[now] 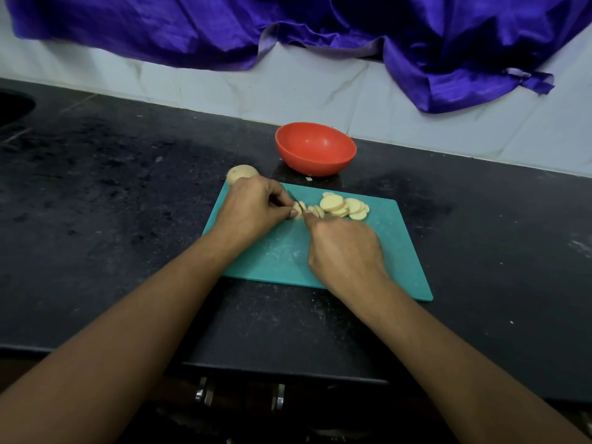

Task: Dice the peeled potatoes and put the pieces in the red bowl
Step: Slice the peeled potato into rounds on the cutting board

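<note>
On the teal cutting board (pixel 394 251) my left hand (pixel 253 209) pinches the small remaining end of a peeled potato (pixel 298 212). My right hand (pixel 346 248) grips a knife whose handle is hidden; the blade (pixel 296 201) stands in the potato right beside my left fingertips. Several round pale slices (pixel 344 206) lie fanned out to the right of the blade. A whole peeled potato (pixel 242 173) rests on the counter just behind my left hand, off the board's far left corner. The red bowl (pixel 315 149) stands behind the board with nothing visible inside.
The black stone counter (pixel 112 193) runs left to right, with a dark round sink edge (pixel 16 107) at the far left. A white tiled wall and hanging purple cloth (pixel 320 24) rise behind. Drawer handles (pixel 205 392) show below the counter's front edge.
</note>
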